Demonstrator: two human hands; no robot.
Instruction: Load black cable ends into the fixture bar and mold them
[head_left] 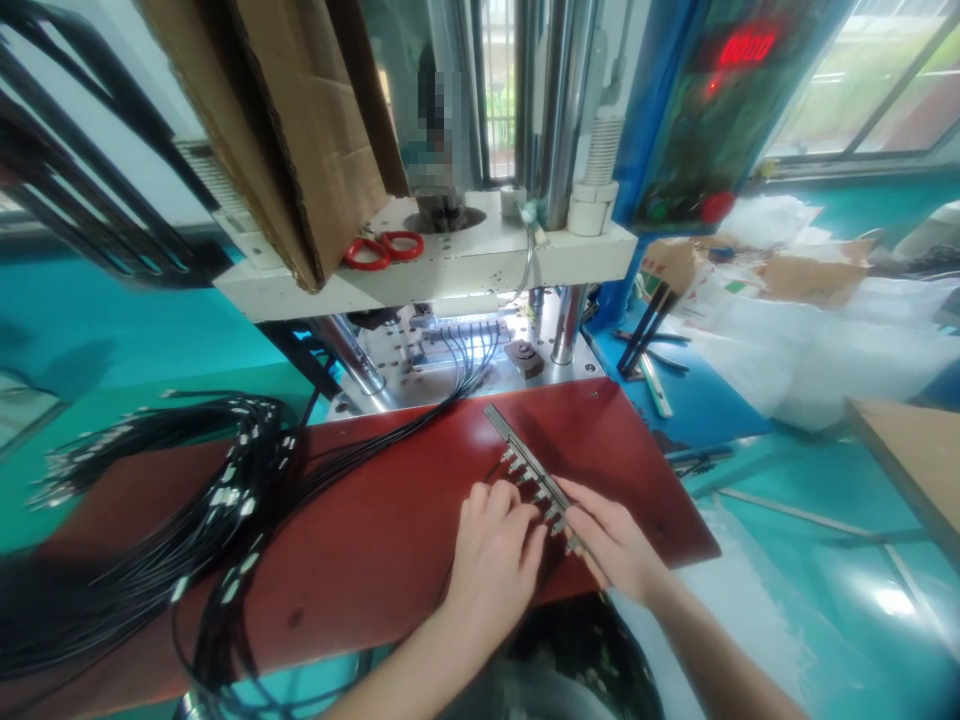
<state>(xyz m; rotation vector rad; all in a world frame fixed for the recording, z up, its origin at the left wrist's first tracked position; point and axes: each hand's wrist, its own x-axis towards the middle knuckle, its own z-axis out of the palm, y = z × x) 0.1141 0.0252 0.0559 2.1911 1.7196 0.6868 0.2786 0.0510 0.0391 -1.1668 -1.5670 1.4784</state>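
A narrow metal bar fixture point(521, 455) with a row of small metal connectors point(541, 493) along its left side lies slantwise over the red-brown board. My right hand point(619, 540) grips the near end of this bar, thumb and fingers closed round it. Beside the connectors is my left hand point(495, 545), its fingers curled in; whatever they hold is hidden beneath them. Part of a thin dark cable shows near its knuckles. Behind, in the lit press opening, black cables point(469, 365) run from a metal mold point(461, 345) across the board to the left.
Bundled black cables with white tags point(240, 470) cover the board's left part. Red-handled scissors point(384, 250) and a cardboard box point(322, 130) rest on the press plate point(480, 270). Pliers point(664, 355) and a cutter knife point(655, 385) lie right, near white bags point(795, 340).
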